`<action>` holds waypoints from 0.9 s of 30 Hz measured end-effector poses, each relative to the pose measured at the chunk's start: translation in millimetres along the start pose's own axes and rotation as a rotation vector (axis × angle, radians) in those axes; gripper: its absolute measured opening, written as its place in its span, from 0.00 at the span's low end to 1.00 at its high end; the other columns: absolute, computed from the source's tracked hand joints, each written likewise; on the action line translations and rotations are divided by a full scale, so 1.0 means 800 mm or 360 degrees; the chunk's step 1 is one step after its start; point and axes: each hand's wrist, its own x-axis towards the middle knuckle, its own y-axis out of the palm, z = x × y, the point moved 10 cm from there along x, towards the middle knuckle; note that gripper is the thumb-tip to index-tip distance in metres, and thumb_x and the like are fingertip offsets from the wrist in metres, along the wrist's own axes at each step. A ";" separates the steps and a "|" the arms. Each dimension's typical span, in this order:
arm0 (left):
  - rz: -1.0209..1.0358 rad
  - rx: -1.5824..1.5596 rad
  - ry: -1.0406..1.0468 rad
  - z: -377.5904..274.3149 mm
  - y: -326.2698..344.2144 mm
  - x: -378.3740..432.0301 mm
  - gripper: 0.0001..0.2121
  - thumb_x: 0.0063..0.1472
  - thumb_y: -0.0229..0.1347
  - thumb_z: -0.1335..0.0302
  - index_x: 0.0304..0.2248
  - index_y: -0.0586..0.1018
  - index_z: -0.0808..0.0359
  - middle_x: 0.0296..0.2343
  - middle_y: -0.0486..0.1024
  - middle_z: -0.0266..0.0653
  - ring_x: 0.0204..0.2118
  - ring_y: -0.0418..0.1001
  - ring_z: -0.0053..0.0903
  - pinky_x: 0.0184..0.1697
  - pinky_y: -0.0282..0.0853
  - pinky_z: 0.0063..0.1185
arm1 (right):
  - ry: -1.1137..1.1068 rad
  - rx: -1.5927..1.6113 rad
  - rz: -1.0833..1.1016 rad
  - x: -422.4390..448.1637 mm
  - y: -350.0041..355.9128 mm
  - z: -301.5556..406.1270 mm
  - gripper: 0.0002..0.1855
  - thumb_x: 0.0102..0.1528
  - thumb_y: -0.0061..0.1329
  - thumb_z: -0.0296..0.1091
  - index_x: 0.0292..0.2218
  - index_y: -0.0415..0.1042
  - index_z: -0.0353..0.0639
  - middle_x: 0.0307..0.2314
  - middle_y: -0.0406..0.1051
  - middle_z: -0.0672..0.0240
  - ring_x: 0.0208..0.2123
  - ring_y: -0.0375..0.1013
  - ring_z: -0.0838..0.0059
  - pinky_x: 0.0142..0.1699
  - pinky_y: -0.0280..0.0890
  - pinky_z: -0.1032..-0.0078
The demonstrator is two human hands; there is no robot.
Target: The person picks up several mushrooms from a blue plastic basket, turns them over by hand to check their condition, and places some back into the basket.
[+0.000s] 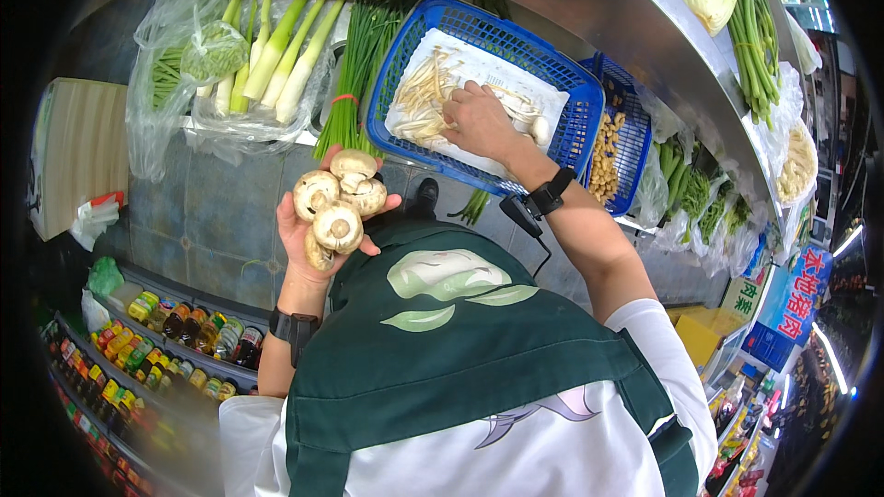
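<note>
Several brown-and-white button mushrooms (338, 226) lie in my left hand (295, 238), palm up with the fingers cupped around them. Most show their stem ends. My right hand (480, 121) reaches into a blue plastic basket (588, 128) with its fingers bent down onto thin, long-stemmed mushrooms (423, 100). Whether those fingers pinch any stems is hidden. White paper (452, 43) lines the basket beneath the mushrooms. A pale rounded mushroom (541, 130) rests at the right end of the paper, beyond my right wrist.
Garlic chives (351, 86) banded in red lie left of the basket, beside leeks (280, 48) and bagged green beans (214, 52). A second blue basket (632, 145) holds small tan pieces (606, 155). A metal shelf edge (663, 21) curves above. Bottles (200, 324) line shelves at lower left.
</note>
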 end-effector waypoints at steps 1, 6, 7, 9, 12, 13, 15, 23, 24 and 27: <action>0.0008 0.0006 0.0009 -0.001 0.000 0.000 0.41 0.56 0.57 0.51 0.64 0.50 0.51 0.60 0.46 0.59 0.59 0.48 0.72 0.36 0.72 0.60 | 0.0075 -0.0061 0.0045 0.001 0.004 -0.007 0.11 0.44 0.57 0.40 0.29 0.77 0.45 0.29 0.72 0.65 0.39 0.69 0.61 0.46 0.65 0.64; 0.0005 0.0013 0.0052 -0.006 -0.005 -0.006 0.42 0.56 0.57 0.51 0.64 0.50 0.51 0.60 0.47 0.59 0.59 0.48 0.72 0.36 0.72 0.59 | 0.0538 0.0310 0.0238 0.005 -0.009 -0.047 0.07 0.44 0.53 0.38 0.24 0.78 0.46 0.22 0.76 0.59 0.27 0.76 0.60 0.36 0.70 0.65; -0.0002 0.0005 0.0059 -0.007 -0.006 -0.007 0.42 0.56 0.57 0.51 0.64 0.50 0.51 0.60 0.47 0.59 0.59 0.48 0.72 0.36 0.73 0.59 | 0.0535 0.0309 0.0239 0.007 -0.015 -0.052 0.07 0.44 0.53 0.38 0.24 0.78 0.46 0.22 0.76 0.59 0.27 0.76 0.60 0.36 0.70 0.65; -0.0003 0.0005 0.0054 -0.006 -0.006 -0.007 0.42 0.56 0.57 0.51 0.64 0.50 0.51 0.60 0.47 0.59 0.59 0.48 0.72 0.36 0.73 0.59 | 0.0708 0.0656 0.0244 0.008 -0.020 -0.070 0.08 0.44 0.55 0.38 0.25 0.79 0.44 0.22 0.76 0.59 0.27 0.76 0.61 0.36 0.70 0.67; 0.0002 0.0004 0.0043 -0.006 -0.004 -0.005 0.42 0.56 0.57 0.51 0.64 0.50 0.51 0.60 0.47 0.59 0.59 0.48 0.71 0.36 0.73 0.59 | 0.0895 0.0813 0.0013 0.004 -0.022 -0.093 0.11 0.46 0.57 0.38 0.27 0.79 0.40 0.22 0.77 0.60 0.27 0.77 0.65 0.35 0.70 0.71; 0.0004 0.0001 0.0044 -0.006 -0.004 -0.005 0.42 0.56 0.57 0.51 0.64 0.50 0.51 0.60 0.47 0.59 0.59 0.48 0.71 0.36 0.73 0.59 | 0.0998 0.0839 -0.0100 0.001 -0.025 -0.100 0.11 0.47 0.57 0.37 0.29 0.79 0.38 0.23 0.77 0.59 0.27 0.77 0.66 0.34 0.70 0.72; 0.0000 -0.0002 0.0046 -0.006 -0.004 -0.005 0.42 0.56 0.57 0.51 0.64 0.50 0.51 0.60 0.47 0.59 0.59 0.48 0.71 0.36 0.73 0.59 | 0.0968 0.1347 -0.0143 0.004 -0.011 -0.085 0.10 0.49 0.57 0.35 0.31 0.79 0.38 0.25 0.78 0.59 0.27 0.77 0.66 0.34 0.69 0.72; 0.0029 -0.0025 0.0056 -0.008 -0.004 -0.005 0.41 0.56 0.57 0.51 0.64 0.50 0.51 0.60 0.46 0.59 0.59 0.49 0.71 0.36 0.72 0.60 | 0.0075 0.0368 -0.0314 0.003 -0.021 -0.036 0.10 0.45 0.57 0.27 0.33 0.79 0.45 0.29 0.74 0.65 0.34 0.71 0.63 0.42 0.67 0.68; 0.0030 -0.0014 0.0054 -0.008 -0.004 -0.005 0.41 0.56 0.57 0.51 0.64 0.50 0.51 0.60 0.46 0.59 0.59 0.48 0.71 0.36 0.72 0.60 | 0.0000 0.0343 -0.0213 0.001 -0.014 -0.025 0.11 0.43 0.57 0.26 0.33 0.78 0.47 0.30 0.72 0.67 0.38 0.69 0.63 0.45 0.65 0.67; 0.0028 -0.0007 0.0053 -0.008 -0.005 -0.005 0.41 0.56 0.57 0.51 0.64 0.49 0.51 0.60 0.46 0.59 0.59 0.48 0.71 0.36 0.72 0.60 | -0.0083 0.0236 -0.0078 -0.001 0.000 -0.004 0.14 0.41 0.58 0.28 0.34 0.78 0.48 0.34 0.69 0.68 0.43 0.65 0.63 0.48 0.62 0.64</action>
